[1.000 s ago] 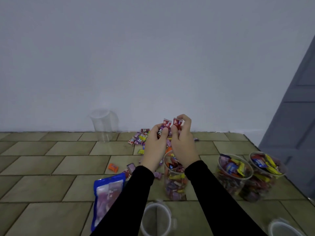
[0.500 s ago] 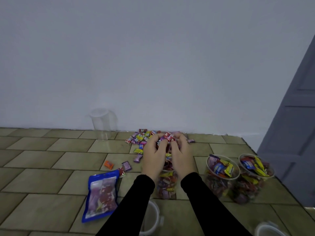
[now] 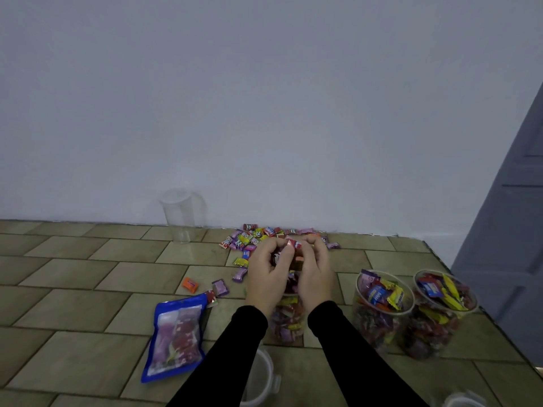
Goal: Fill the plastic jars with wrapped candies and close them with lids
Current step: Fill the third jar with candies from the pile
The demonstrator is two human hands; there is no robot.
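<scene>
Clear plastic, the part-filled round jar stands under both hands; the left hand and right hand cup a bunch of small foil-wrapped candies above its mouth. The candies look light and slippery, best scooped in curled fingers. Behind the jar lies the loose candy pile.

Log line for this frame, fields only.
hands: left hand and right hand holding candies | over: middle jar | lid: off
</scene>
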